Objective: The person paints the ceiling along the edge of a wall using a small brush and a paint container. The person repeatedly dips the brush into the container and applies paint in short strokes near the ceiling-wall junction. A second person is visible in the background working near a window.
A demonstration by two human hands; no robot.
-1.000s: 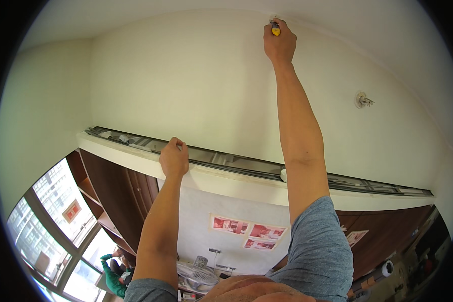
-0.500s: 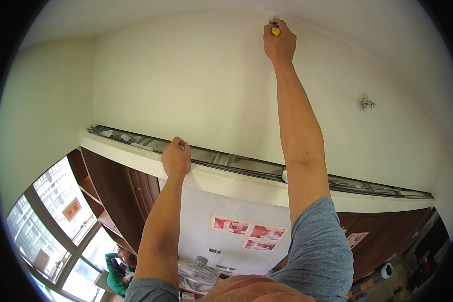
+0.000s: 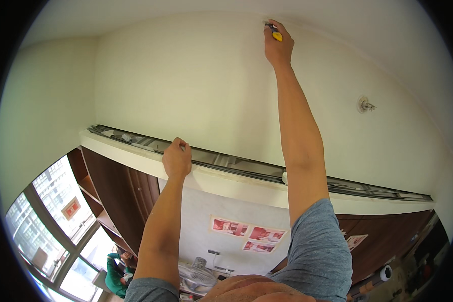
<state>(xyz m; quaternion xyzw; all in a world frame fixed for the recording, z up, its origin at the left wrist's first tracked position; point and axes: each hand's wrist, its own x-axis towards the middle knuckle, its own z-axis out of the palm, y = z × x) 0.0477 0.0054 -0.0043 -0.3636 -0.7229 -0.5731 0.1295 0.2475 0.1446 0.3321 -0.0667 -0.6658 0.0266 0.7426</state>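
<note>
High on the cream wall (image 3: 196,75), by its seam with the white ceiling, my right hand (image 3: 279,45) grips a yellow-and-dark hand tool (image 3: 277,35), its tip at a small spot obscured by my fingers. My left hand (image 3: 176,156), fingers curled, rests at a long recessed channel (image 3: 226,160) holding grey rails and dark strips along the top of a white ledge (image 3: 236,181). Whatever those fingers grip is hidden. A small round fitting with loose ends (image 3: 365,104) protrudes from the wall to my right.
Below are brown cabinets (image 3: 110,186), a pale surface with red printed sheets (image 3: 229,226) and a standing fan (image 3: 196,279). Windows (image 3: 63,196) fill the lower left, where another person in green (image 3: 117,282) is. A dark roll (image 3: 372,282) lies at lower right.
The yellow tool in my right hand has tilted, its handle shifting slightly right and down. My left hand has moved very slightly right along the ledge.
</note>
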